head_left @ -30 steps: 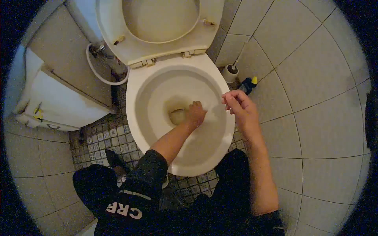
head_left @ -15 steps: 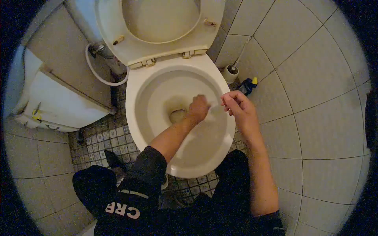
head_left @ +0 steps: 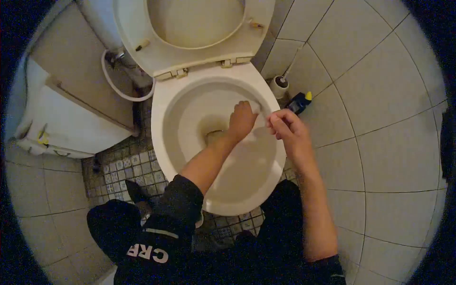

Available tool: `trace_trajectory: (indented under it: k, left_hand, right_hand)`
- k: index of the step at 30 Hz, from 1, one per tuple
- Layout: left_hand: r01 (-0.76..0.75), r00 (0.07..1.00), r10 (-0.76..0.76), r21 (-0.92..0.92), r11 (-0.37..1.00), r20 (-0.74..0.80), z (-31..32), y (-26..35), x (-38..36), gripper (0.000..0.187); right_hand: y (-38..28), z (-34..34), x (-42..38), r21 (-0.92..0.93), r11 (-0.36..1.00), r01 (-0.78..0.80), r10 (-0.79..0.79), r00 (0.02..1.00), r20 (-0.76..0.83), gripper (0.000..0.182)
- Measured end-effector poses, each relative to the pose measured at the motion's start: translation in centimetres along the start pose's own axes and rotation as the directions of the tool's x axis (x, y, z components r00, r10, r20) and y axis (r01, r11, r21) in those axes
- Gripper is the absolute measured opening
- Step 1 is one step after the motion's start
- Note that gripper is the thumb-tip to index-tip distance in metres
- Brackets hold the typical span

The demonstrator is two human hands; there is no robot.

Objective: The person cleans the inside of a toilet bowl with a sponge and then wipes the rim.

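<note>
The toilet bowl [head_left: 172, 164] stands in front of me with its seat [head_left: 156, 59] raised. My left hand [head_left: 243, 119] reaches into the bowl and is closed on a small white piece, tissue-like [head_left: 257, 107], against the upper right of the inner wall. Most of that piece is hidden by the fingers. Over the bowl's right rim hovers my right hand [head_left: 289, 128], its fingers curled in and the thumb near the index finger. Nothing shows in it.
A toilet brush in a white holder [head_left: 279, 87] and a dark bottle with a yellow cap [head_left: 299, 102] stand behind the bowl on the right. A white hose [head_left: 114, 88] hangs at the left, near a white cabinet [head_left: 90, 123]. Tiled wall [head_left: 394, 156] closes off the right.
My left hand has shifted up and slightly right along the bowl's inner wall with the white piece. The right hand has barely moved.
</note>
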State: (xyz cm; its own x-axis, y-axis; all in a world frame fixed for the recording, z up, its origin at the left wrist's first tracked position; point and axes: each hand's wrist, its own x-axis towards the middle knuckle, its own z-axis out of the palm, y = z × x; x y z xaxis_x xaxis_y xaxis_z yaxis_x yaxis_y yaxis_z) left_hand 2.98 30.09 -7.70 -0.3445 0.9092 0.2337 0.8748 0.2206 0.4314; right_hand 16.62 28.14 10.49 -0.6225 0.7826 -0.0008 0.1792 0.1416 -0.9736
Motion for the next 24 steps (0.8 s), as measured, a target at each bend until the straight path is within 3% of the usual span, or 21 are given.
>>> trace_trajectory:
  k: [2, 4, 7, 11, 13, 14, 16, 19, 22, 24]
  left_hand:
    - [0.071, 0.997, -0.071, -0.054, 0.996, -0.001, 0.7, -0.5, -0.5, 0.041]
    - [0.133, 0.987, -0.136, 0.033, 0.991, 0.086, 3.1, -2.7, -1.8, 0.046]
    - [0.096, 0.974, -0.101, 0.035, 0.995, 0.203, 0.3, -2.1, -1.6, 0.044]
    - [0.071, 0.977, -0.078, 0.041, 0.997, 0.198, -1.1, 0.8, -0.5, 0.041]
    - [0.129, 0.991, -0.124, -0.104, 0.986, 0.056, 0.2, 0.5, -0.9, 0.040]
    - [0.129, 0.991, -0.124, -0.107, 0.986, 0.054, 0.9, -0.2, -1.6, 0.040]
    - [0.130, 0.973, -0.138, 0.056, 0.990, 0.184, 1.5, -2.0, -2.9, 0.039]
    - [0.092, 0.967, -0.087, -0.008, 0.996, 0.240, 1.0, -1.9, -1.7, 0.038]
    - [-0.038, 0.995, 0.042, -0.045, 0.998, 0.093, -0.2, 0.3, -1.2, 0.035]
    - [0.008, 0.994, -0.006, -0.018, 1.000, 0.112, -0.2, 0.9, -0.7, 0.036]
  right_hand:
    - [-0.1, -0.2, -0.1, -0.007, 1.000, -0.001, 0.001, 1.000, -0.002, 0.015]
    - [0.0, -0.2, 0.2, 0.027, 0.999, -0.040, 0.040, 0.999, -0.012, 0.016]
    - [0.3, -0.1, 0.5, 0.031, 0.999, -0.032, 0.032, 0.999, 0.007, 0.017]
    - [0.3, 0.3, 0.0, -0.024, 0.999, -0.036, 0.036, 0.999, -0.001, 0.017]
    - [0.1, 0.2, 0.3, 0.046, 0.997, -0.055, 0.055, 0.998, -0.007, 0.018]
    - [0.1, 0.2, 0.3, 0.043, 0.998, -0.053, 0.054, 0.999, -0.007, 0.018]
    - [0.2, 0.3, 0.4, 0.022, 0.998, -0.059, 0.060, 0.998, -0.019, 0.018]
    - [-0.1, 0.6, 0.5, -0.021, 0.997, -0.074, 0.073, 0.997, -0.031, 0.018]
    - [0.5, 0.3, 0.3, -0.031, 0.999, -0.011, 0.012, 1.000, 0.018, 0.017]
    - [0.3, 0.3, 0.5, -0.029, 1.000, -0.002, 0.002, 1.000, 0.012, 0.017]
